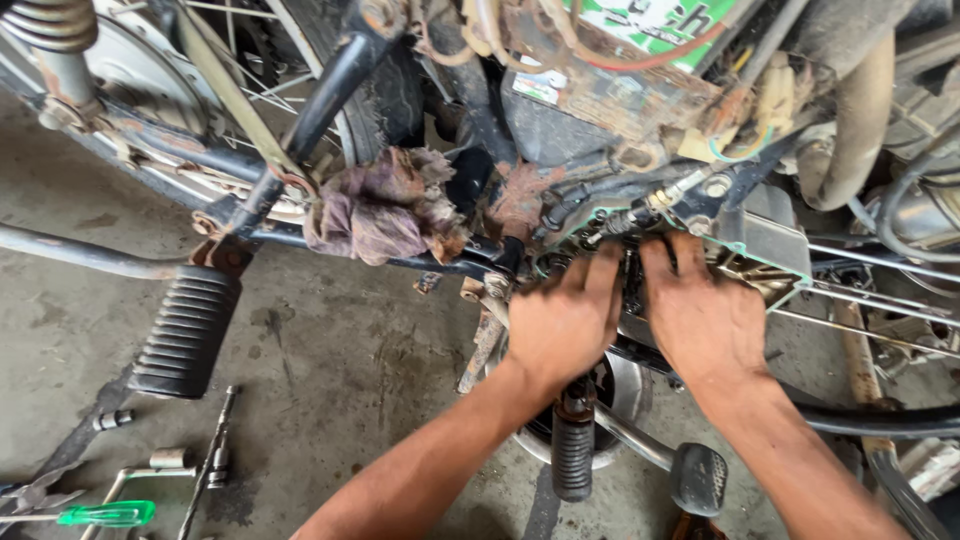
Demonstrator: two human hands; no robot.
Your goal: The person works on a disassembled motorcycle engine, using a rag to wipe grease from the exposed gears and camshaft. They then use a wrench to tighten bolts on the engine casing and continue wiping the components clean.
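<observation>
Both hands work side by side at the lower middle of a motorcycle engine [660, 250]. The left hand [562, 322] lies palm-down with its fingers extended and pressed flat against the greasy metal casing; nothing is visibly clasped in it. The right hand [703, 318] rests just beside it in the same flat posture, its fingertips pushed up under the engine cover [765, 240], a grey angular plate with a bolt head near its upper edge; whether these fingers pinch a small part cannot be told, since the tips are hidden. Above the hands sits a rust-stained battery box [600, 95] tangled with red, yellow and cream wires. To the left, a crumpled, oil-soaked rag [385, 205] of faded purple and brown hangs on the dark tubular frame [310, 115]. Farther left, a ribbed black rubber footrest [187, 330] slopes toward the stained concrete floor [330, 390]. Below the wrists, a second ribbed footrest [573, 455] points downward, near a pedal with a knurled rubber pad [698, 478]. At the lower left lie a screwdriver with a translucent green handle [105, 514] and slim steel socket wrenches [215, 455].
</observation>
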